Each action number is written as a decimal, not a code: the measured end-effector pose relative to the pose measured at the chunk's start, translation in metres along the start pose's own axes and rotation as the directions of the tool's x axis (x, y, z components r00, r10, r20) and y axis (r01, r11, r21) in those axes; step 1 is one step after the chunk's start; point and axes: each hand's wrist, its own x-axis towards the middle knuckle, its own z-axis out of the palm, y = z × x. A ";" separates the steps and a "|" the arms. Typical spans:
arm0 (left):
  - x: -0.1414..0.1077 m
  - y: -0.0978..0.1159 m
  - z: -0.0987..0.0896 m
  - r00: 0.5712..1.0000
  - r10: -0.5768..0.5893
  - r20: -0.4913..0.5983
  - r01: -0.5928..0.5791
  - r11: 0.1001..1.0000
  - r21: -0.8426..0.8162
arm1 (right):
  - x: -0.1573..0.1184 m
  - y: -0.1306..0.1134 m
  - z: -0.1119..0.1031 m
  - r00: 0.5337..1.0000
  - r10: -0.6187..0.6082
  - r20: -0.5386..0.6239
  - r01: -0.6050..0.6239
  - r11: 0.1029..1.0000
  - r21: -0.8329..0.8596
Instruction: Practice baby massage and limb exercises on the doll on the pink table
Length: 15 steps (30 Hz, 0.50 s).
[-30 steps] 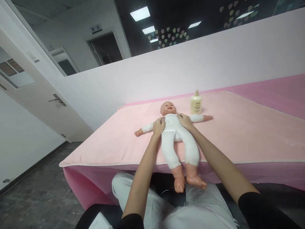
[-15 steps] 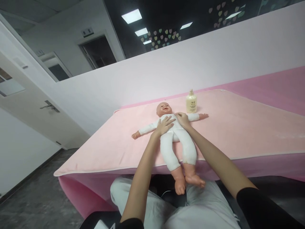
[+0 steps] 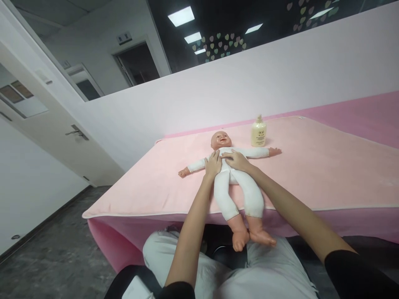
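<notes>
A baby doll (image 3: 253, 195) with a white cloth body lies face up on the pink-covered table (image 3: 140, 182), its arms stretched out and its feet hanging past the front edge. My left hand (image 3: 213, 165) rests flat on the left side of its chest, fingers pointing toward the head. Across the middle and right of the chest lies my right hand (image 3: 237, 160), its fingers spread and pointing left, the tips near my left hand. Neither hand grips anything.
A pale yellow pump bottle (image 3: 258, 132) stands behind the doll's right-side arm. Behind the table runs a white wall (image 3: 199, 99) with a dark window above. A door (image 3: 59, 112) is at the left.
My left hand has turned from slanting across the chest to pointing at the head. My right hand has slid from the chest's right side toward its middle. The view has shifted slightly.
</notes>
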 end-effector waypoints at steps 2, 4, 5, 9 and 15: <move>0.002 0.002 0.001 1.000 -0.012 0.004 0.012 0.998 0.064 | 0.003 0.002 0.003 0.999 0.004 0.054 0.006 0.983 -0.186; 0.006 0.004 0.001 0.999 -0.038 0.018 0.035 0.990 0.138 | 0.007 0.004 0.006 0.994 0.087 0.062 -0.064 0.951 -0.304; 0.009 0.005 0.001 0.998 -0.059 0.026 0.054 0.984 0.171 | 0.009 0.005 0.007 0.988 0.146 0.049 -0.121 0.933 -0.338; 0.023 0.001 -0.001 0.980 -0.191 0.047 0.172 0.947 0.272 | 0.019 0.007 0.006 0.938 0.346 -0.015 -0.327 0.871 -0.368; 0.028 -0.026 -0.013 0.956 -0.290 0.035 0.255 0.886 0.387 | 0.015 0.030 -0.013 0.886 0.453 -0.100 -0.456 0.809 -0.371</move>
